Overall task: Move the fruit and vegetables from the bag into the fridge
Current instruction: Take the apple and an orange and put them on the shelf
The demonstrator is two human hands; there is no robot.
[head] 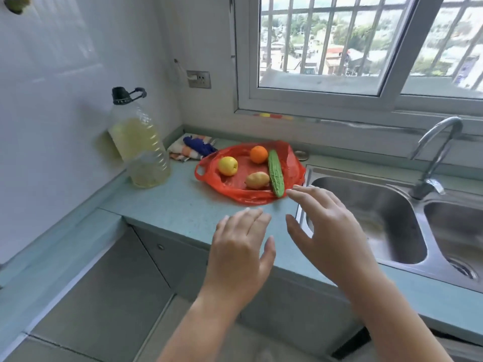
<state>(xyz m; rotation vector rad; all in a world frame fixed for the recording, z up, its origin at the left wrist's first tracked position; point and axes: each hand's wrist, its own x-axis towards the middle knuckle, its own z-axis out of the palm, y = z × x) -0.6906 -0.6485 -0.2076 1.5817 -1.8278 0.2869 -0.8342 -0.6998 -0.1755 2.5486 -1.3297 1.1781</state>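
Head view looks down on a red plastic bag (236, 182) spread open and flat on a pale blue-green countertop (167, 205), its right edge just beside the rim of a steel sink (371, 218). Four pieces of produce lie on the bag: a yellow apple (228, 166) toward the left, an orange (259, 154) at the back, a potato (257, 180) nearer the front, and a long green bitter gourd (276, 173) lying front to back just right of the orange and potato, close against the potato.

Both bare hands hover over the front part of the counter, holding nothing. The left hand (241, 246) is palm down with fingers straight and slightly spread, short of the bag's near edge. The right hand (324, 223) is also flat with fingers apart, and its fingertips (294, 192) are just beside the near end of the gourd and the bag's rim; whether they touch cannot be told.

Left of the bag, a folded striped cloth (192, 148) lies against the back wall, and a large clear bottle of yellowish oil (138, 142) with a black cap stands upright near the tiled corner. A curved faucet (433, 158) rises behind the sink, below a barred window (339, 48). A wall socket (199, 79) sits left of the window.
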